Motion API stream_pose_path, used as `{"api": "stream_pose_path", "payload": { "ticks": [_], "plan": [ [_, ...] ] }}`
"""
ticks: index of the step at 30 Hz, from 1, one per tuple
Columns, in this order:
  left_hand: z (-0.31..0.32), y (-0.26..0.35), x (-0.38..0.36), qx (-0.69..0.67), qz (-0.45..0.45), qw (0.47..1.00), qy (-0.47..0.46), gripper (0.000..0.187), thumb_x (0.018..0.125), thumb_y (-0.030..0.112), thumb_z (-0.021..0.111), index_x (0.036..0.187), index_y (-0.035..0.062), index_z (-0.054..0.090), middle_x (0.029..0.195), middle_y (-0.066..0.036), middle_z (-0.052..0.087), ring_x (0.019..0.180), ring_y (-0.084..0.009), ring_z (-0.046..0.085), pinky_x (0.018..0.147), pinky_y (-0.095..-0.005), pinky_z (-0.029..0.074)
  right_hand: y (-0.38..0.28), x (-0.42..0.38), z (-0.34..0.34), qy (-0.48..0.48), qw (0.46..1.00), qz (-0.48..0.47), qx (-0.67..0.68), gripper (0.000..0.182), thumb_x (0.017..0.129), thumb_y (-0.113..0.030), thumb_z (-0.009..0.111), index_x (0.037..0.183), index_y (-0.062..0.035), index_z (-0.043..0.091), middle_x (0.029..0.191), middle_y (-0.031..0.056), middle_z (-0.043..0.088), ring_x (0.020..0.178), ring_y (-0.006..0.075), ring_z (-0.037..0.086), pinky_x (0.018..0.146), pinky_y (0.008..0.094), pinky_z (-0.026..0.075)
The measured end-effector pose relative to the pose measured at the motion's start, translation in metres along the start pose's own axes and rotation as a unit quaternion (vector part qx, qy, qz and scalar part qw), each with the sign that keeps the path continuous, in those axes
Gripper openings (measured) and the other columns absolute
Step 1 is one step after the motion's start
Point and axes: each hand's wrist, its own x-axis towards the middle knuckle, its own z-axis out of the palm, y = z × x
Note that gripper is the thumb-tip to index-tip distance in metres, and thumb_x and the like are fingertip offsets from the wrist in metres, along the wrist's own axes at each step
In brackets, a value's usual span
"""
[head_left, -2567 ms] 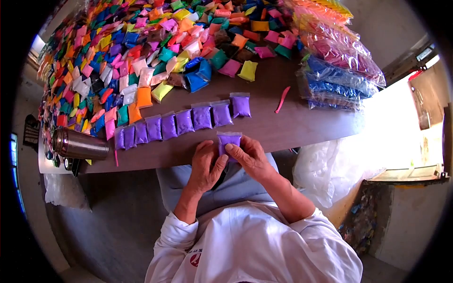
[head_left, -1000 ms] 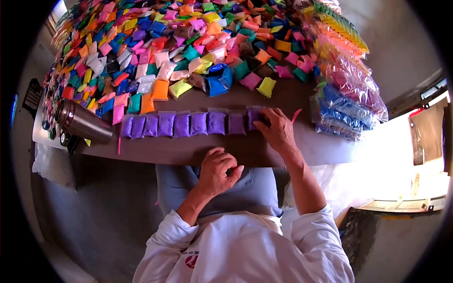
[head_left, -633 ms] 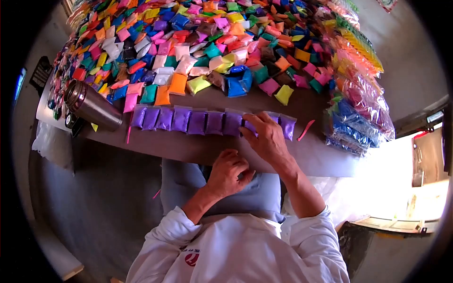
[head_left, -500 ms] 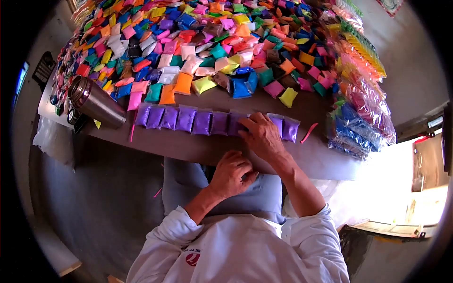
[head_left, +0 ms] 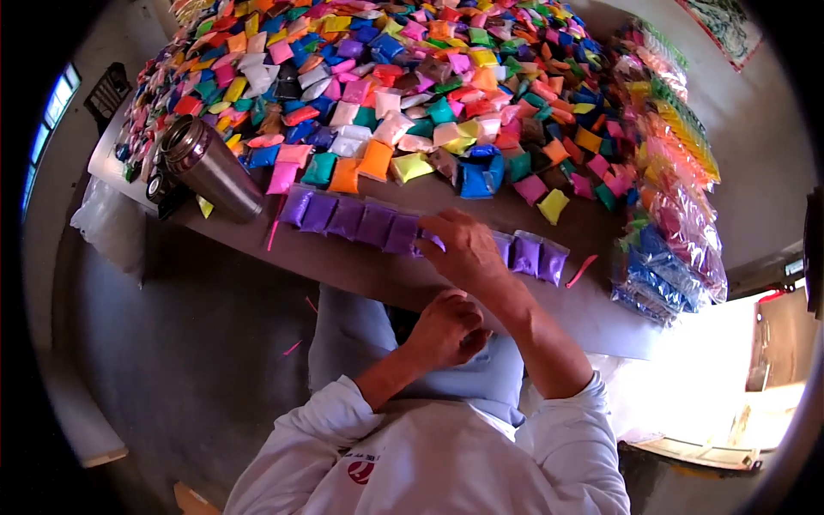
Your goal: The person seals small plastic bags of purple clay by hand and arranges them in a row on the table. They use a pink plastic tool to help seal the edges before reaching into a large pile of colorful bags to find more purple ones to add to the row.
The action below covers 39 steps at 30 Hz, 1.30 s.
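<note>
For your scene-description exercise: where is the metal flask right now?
In the head view, the metal flask lies on its side at the table's left end, just left of the row of purple packets.

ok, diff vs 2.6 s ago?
The purple packet both hands held has joined the row of purple packets. The right hand let go and now lies across the row; the left hand dropped to the lap. Steel flask and pile unchanged.

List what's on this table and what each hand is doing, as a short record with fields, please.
Right hand: flat on the purple row, covering its middle
Left hand: loosely curled at the table edge, holding nothing visible
Purple row: small packets side by side along the near edge
Pile: many mixed-colour packets behind the row
Flask: metal, lying at the row's left end
Big bags: stacked at the right
</note>
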Motion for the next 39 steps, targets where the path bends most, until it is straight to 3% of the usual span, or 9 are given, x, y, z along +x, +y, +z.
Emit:
{"api": "stream_pose_path", "payload": {
  "ticks": [6,9,14,18,21,23,31,39],
  "plan": [
    [0.004,-0.004,-0.005,-0.054,0.004,0.998,0.029,0.014,0.073,0.016,0.07,0.074,0.0051,0.061,0.082,-0.013,0.062,0.088,-0.03,0.061,0.095,-0.0445,0.045,0.011,0.012,0.025,-0.034,0.999,-0.04,0.004,0.03,0.077,-0.014,0.072,0.104,-0.0044,0.067,0.093,0.0173,0.062,0.087,0.0369,0.063,0.075,0.0435,0.051],
    [0.005,-0.004,-0.007,-0.027,0.016,0.999,0.027,0.017,0.073,0.017,0.071,0.085,0.0066,0.063,0.084,-0.012,0.063,0.087,-0.0335,0.06,0.089,-0.048,0.045,0.01,0.013,0.023,-0.05,0.998,-0.035,-0.011,0.029,0.076,-0.014,0.072,0.102,-0.0038,0.067,0.092,0.0171,0.063,0.086,0.0367,0.063,0.075,0.0431,0.052],
    [0.004,-0.003,-0.009,-0.052,-0.004,0.999,-0.01,0.02,0.077,0.015,0.068,0.095,0.007,0.064,0.094,-0.012,0.065,0.098,-0.035,0.06,0.095,-0.0489,0.043,0.004,0.029,0.033,-0.064,0.996,-0.039,-0.05,0.027,0.076,-0.015,0.072,0.1,-0.0033,0.067,0.091,0.0167,0.063,0.086,0.036,0.064,0.075,0.0434,0.052],
    [0.003,-0.001,-0.006,-0.048,0.002,0.999,0.021,0.014,0.075,0.014,0.068,0.086,0.0066,0.066,0.094,-0.012,0.065,0.098,-0.0301,0.06,0.098,-0.0439,0.043,-0.013,0.051,0.053,-0.035,0.995,-0.094,-0.027,0.029,0.078,-0.018,0.071,0.103,-0.0047,0.067,0.093,0.0178,0.063,0.088,0.0364,0.064,0.075,0.0431,0.053],
    [-0.003,0.002,-0.005,-0.115,-0.003,0.992,0.044,0.021,0.073,0.01,0.069,0.093,0.0072,0.066,0.1,-0.013,0.066,0.102,-0.0329,0.06,0.098,-0.0448,0.043,-0.022,0.06,0.066,-0.067,0.994,-0.085,-0.031,0.032,0.078,-0.019,0.071,0.107,-0.0062,0.066,0.098,0.0186,0.062,0.091,0.0367,0.063,0.078,0.0428,0.052],
    [0.01,-0.008,-0.012,-0.113,-0.01,0.993,-0.025,0.036,0.081,0.017,0.066,0.115,0.0067,0.06,0.116,-0.017,0.06,0.114,-0.0406,0.053,0.101,-0.0499,0.039,-0.025,0.063,0.069,-0.092,0.992,-0.074,-0.039,0.034,0.077,-0.019,0.07,0.108,-0.0069,0.065,0.101,0.0189,0.062,0.094,0.0367,0.063,0.08,0.0428,0.052],
    [0.01,-0.008,-0.013,-0.089,-0.006,0.995,-0.033,0.041,0.081,0.02,0.065,0.119,0.0072,0.056,0.122,-0.018,0.057,0.118,-0.0414,0.05,0.104,-0.0492,0.037,-0.021,0.067,0.073,-0.123,0.988,-0.083,-0.035,0.025,0.079,-0.018,0.068,0.1,-0.0061,0.064,0.094,0.0164,0.058,0.089,0.0358,0.061,0.076,0.0444,0.05],
    [0.01,-0.005,-0.015,-0.096,-0.013,0.995,-0.036,0.044,0.081,0.021,0.065,0.121,0.0081,0.055,0.123,-0.018,0.055,0.121,-0.0408,0.048,0.105,-0.0484,0.034,-0.033,0.073,0.077,-0.08,0.992,-0.082,-0.055,0.022,0.078,-0.02,0.067,0.095,-0.0061,0.063,0.097,0.0165,0.061,0.087,0.0364,0.063,0.073,0.0466,0.051]
  ]
}}
